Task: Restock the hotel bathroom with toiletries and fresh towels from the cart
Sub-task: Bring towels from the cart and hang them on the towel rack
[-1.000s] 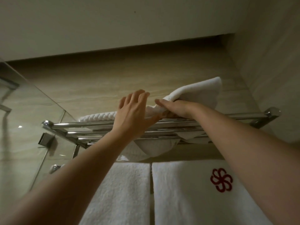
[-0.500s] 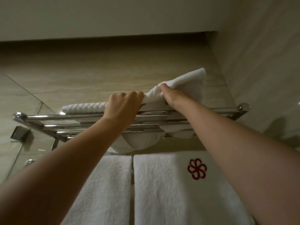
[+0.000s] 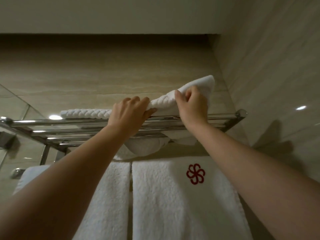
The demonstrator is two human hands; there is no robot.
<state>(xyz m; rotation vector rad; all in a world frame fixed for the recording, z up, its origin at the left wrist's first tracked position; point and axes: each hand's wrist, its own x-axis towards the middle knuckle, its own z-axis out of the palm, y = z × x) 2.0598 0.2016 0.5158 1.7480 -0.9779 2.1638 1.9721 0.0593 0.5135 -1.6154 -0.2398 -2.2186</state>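
Fingers of the left hand: curled over the near edge of one white folded towel, thumb beneath, gripping it. Fingers of the right hand: pinched shut on the same towel's raised right part, lifting a corner toward the wall.

Folded towel, count one: lies on top of the chrome towel rack, its braided-texture edge running left along the front rail; some of its cloth sags through the bars below the hands.

Rack, count one: several parallel bars, wall-mounted, the right end cap just beside the corner where two tiled walls meet; little room to the right of the towel, bare rail at the right end.

Hanging towels, count two: left hanging towel and right hanging towel, side by side below the rack, with a narrow gap between. The right one bears one red flower-shaped emblem.

Glass panel: count one, at the left edge, next to the rack's left end.

Forearms, count two: both bare, reaching upward from the lower corners, well apart.
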